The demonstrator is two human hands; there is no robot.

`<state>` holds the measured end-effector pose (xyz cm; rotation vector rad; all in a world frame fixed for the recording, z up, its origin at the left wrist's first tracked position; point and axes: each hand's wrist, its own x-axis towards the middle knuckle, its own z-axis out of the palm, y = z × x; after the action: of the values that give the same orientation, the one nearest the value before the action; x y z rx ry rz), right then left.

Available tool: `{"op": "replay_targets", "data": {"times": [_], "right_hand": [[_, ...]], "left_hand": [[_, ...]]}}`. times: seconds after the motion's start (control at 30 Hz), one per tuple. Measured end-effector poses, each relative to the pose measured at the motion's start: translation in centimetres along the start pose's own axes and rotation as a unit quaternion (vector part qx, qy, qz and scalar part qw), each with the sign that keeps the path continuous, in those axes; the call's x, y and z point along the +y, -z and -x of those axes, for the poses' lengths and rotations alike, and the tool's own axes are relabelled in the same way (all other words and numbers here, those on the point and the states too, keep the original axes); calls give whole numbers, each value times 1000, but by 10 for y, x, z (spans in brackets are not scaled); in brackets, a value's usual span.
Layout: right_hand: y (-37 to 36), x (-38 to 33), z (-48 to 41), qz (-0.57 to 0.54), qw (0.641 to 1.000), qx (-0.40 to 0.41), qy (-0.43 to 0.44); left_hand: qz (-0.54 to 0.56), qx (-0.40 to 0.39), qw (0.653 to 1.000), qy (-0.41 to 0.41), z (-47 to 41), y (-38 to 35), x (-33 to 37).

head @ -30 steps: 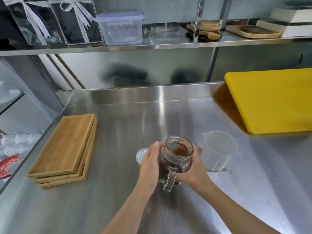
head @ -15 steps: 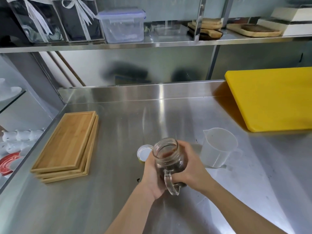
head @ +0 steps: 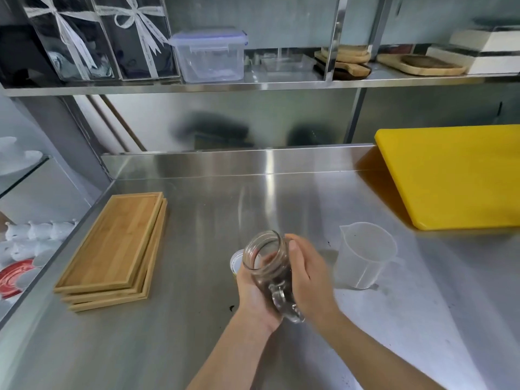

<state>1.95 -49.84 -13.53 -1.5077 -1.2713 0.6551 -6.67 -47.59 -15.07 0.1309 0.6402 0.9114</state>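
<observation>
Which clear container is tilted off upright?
The glass handled jar, gripped by the left hand and right hand. The plastic measuring jug stands upright on the counter, the lidded box on the shelf.

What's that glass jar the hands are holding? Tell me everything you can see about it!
It is a clear glass jar with a wide round mouth, no lid on, and a looped glass handle on the side facing the person. Something dark sits inside, low down. The jar is tilted, with its mouth leaning up and to the left. The left hand cups it from below and the right hand wraps its right side, over the steel counter.
</observation>
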Motion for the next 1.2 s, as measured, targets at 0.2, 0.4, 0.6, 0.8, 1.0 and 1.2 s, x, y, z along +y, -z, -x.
{"op": "replay_targets", "data": {"times": [0.2, 0.4, 0.6, 0.8, 1.0, 1.2], "right_hand": [[34, 3, -28, -50, 997, 13, -59], [-6, 0, 10, -282, 936, 25, -209], [10, 9, -1, -452, 803, -122, -370], [23, 12, -6, -517, 753, -156, -377], [18, 15, -7, -543, 734, -120, -391], [10, 10, 6, -524, 781, -86, -328]], "left_hand": [[-18, 24, 999, -14, -2, 14, 9], [-90, 69, 993, 24, 9, -10, -1], [-187, 99, 976, -41, 12, -14, -5], [-423, 66, 899, -88, 23, -15, 12], [-264, 204, 856, -395, 14, 1, 19], [-345, 79, 917, -181, -7, 12, -29]]}}
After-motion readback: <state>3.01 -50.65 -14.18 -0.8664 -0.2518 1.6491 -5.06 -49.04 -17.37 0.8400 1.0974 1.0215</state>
